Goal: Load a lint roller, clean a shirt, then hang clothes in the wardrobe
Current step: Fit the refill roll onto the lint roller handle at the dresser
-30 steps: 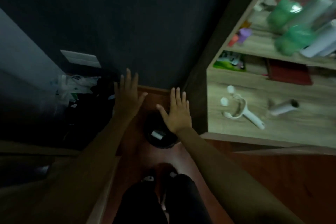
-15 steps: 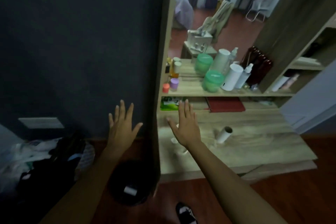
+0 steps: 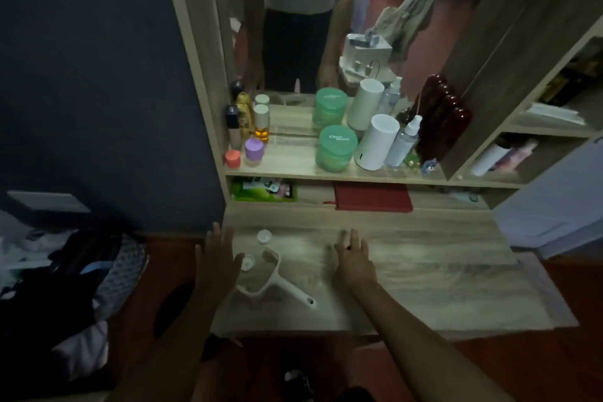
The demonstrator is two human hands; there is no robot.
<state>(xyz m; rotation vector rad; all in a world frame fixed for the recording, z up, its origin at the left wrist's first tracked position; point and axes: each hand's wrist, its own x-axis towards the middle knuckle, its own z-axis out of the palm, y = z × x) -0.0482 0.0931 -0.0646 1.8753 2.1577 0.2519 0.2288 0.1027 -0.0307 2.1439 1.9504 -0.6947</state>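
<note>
Both hands are flat with fingers spread, holding nothing. The left hand (image 3: 217,263) is over the desk's (image 3: 440,271) left edge. The right hand (image 3: 354,259) is over the middle. The white lint roller handle (image 3: 277,281) lies between them on the desk.

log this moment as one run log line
phase: reach | left hand: open, beside white plastic lint roller frame | right hand: open over light wooden desk | roller: unloaded

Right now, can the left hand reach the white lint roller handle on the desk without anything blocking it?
Probably yes. The left hand is open just beside the lint roller handle, and nothing lies between them on the desk.
</note>
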